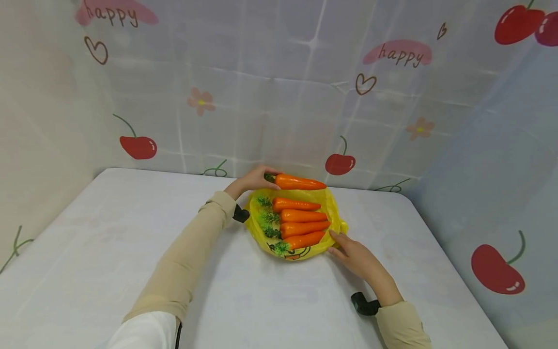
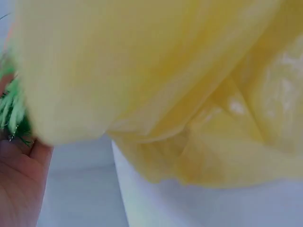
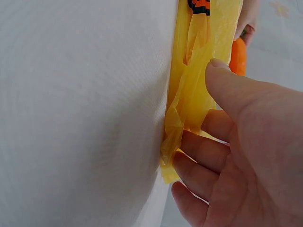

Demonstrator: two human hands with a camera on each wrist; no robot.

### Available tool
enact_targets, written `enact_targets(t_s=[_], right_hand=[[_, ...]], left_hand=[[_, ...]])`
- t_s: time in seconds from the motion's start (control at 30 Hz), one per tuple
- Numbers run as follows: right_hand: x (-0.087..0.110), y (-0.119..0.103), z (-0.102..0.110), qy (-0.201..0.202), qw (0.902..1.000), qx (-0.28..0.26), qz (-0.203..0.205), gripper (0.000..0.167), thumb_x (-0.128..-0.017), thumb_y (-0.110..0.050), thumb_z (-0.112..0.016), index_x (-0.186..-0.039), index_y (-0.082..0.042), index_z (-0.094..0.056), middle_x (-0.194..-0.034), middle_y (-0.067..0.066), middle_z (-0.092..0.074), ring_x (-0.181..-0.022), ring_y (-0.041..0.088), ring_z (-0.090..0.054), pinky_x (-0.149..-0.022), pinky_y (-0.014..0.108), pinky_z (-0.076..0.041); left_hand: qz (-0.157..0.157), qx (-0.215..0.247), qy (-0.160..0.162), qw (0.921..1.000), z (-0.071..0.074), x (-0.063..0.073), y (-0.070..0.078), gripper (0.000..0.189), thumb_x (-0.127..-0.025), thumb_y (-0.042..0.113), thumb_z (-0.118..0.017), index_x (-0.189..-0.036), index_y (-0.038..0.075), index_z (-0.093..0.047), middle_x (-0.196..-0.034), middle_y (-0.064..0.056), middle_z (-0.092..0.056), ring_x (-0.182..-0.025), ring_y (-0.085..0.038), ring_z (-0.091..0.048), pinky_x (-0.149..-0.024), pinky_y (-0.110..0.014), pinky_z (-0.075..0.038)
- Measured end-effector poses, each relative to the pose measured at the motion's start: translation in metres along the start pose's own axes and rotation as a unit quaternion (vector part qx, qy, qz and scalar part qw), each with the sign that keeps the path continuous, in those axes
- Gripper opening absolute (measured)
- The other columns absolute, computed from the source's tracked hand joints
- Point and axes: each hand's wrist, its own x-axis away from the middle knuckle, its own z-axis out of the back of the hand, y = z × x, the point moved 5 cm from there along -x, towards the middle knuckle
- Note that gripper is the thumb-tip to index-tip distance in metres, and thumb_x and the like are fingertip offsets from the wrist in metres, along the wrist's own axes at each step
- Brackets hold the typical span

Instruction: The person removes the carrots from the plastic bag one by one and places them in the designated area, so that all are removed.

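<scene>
My left hand grips an orange carrot by its green leafy top, at the far rim of a yellow plastic bag. In the left wrist view the green leaves show at my palm, beside the bag's blurred yellow side. Several more carrots lie in a row in the bag, leafy ends left and tips right. My right hand holds the bag's near right edge. In the right wrist view its thumb lies on the front of the plastic, with fingers behind the edge.
The bag sits near the back edge of a white-covered table. A translucent curtain printed with cherries, hearts and flowers hangs right behind it, and similar sheets close off both sides. Black wrist cameras are strapped at both wrists.
</scene>
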Motion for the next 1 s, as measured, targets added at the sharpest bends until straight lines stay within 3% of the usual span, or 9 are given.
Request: enact_targets(t_s=[0.03,0.23,0.4,0.83,1.0], right_hand=[[0.000,0.000,0.000,-0.001,1.0000,-0.001,-0.003,0.062,-0.095,-0.038,-0.052,-0.143,-0.002,-0.036,-0.140,0.026,-0.036,-0.128,0.042,-0.033,-0.101,0.055,-0.028],[0.002,0.000,0.000,0.000,1.0000,-0.002,0.004,0.062,-0.095,-0.038,-0.052,-0.142,-0.001,-0.037,-0.140,0.026,-0.037,-0.127,0.042,-0.034,-0.101,0.055,-0.028],[0.001,-0.001,0.001,0.000,1.0000,-0.003,0.002,0.062,-0.095,-0.038,-0.053,-0.142,-0.002,-0.037,-0.140,0.025,-0.037,-0.128,0.041,-0.033,-0.102,0.055,-0.028],[0.002,-0.003,0.001,-0.001,1.0000,0.001,-0.004,0.061,-0.095,-0.037,-0.054,-0.141,-0.001,-0.040,-0.139,0.025,-0.039,-0.128,0.041,-0.034,-0.101,0.055,-0.029],[0.002,-0.002,0.001,-0.002,1.0000,-0.002,-0.008,0.061,-0.095,-0.037,-0.054,-0.141,-0.001,-0.039,-0.139,0.026,-0.038,-0.128,0.042,-0.034,-0.101,0.055,-0.029]], left_hand=[[-0.001,0.009,0.001,1.0000,0.003,0.004,0.006,0.053,-0.082,0.017,-0.075,-0.129,0.003,-0.056,-0.124,-0.012,-0.057,-0.111,-0.025,-0.053,-0.092,-0.033,-0.044],[0.004,0.015,0.007,0.9999,0.025,0.018,0.012,0.055,-0.082,0.018,-0.075,-0.131,0.004,-0.054,-0.124,-0.012,-0.057,-0.110,-0.025,-0.053,-0.091,-0.035,-0.045],[0.004,-0.003,0.017,0.9999,0.042,0.033,0.006,0.056,-0.081,0.020,-0.075,-0.131,0.005,-0.054,-0.125,-0.011,-0.056,-0.110,-0.025,-0.053,-0.091,-0.037,-0.044],[0.060,-0.020,0.052,0.9966,0.093,0.097,-0.029,0.060,-0.081,0.019,-0.075,-0.132,0.000,-0.051,-0.125,-0.017,-0.053,-0.103,-0.028,-0.053,-0.090,-0.042,-0.044],[0.079,-0.027,0.049,0.9953,0.104,0.116,-0.044,0.062,-0.082,0.022,-0.075,-0.132,-0.003,-0.050,-0.123,-0.018,-0.055,-0.101,-0.029,-0.051,-0.093,-0.045,-0.040]])
